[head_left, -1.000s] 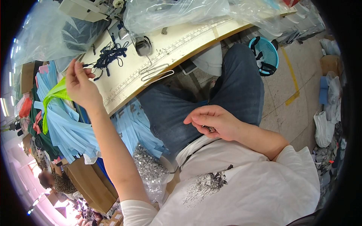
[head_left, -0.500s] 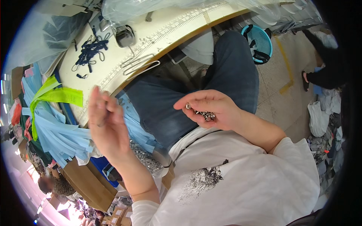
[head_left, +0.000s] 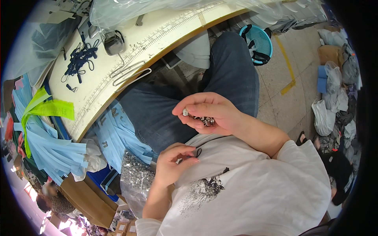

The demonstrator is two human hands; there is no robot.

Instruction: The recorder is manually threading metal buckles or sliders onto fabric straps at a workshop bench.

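My right hand [head_left: 214, 114] is cupped over my lap, its fingers curled round a small heap of shiny metal zipper sliders or similar fittings [head_left: 204, 120]. One silvery piece is pinched at the fingertips, near the thumb. Lower and to the left, close against my shirt, my left hand [head_left: 173, 163] is closed on a dark cord loop [head_left: 198, 152] that sticks out past its fingertips. More navy cord loops [head_left: 80, 58] lie in a tangle on the white table [head_left: 157, 43]. Beside my left forearm, a clear plastic bag [head_left: 136, 175] bulges with many small metal pieces.
Bent metal wire [head_left: 130, 73] juts over the table's curved edge. Light blue strips [head_left: 47, 131] with a neon green band [head_left: 47, 107] hang at the left; more blue strips [head_left: 116, 131] lie beside my leg. A turquoise basket [head_left: 264, 43] stands on the floor. Another person [head_left: 336, 169] is at the right.
My left hand has come down and rightward from beside the table to my shirt, and the dark loop now shows in it. The right hand keeps its cupped hold. The person at the right has moved nearer.
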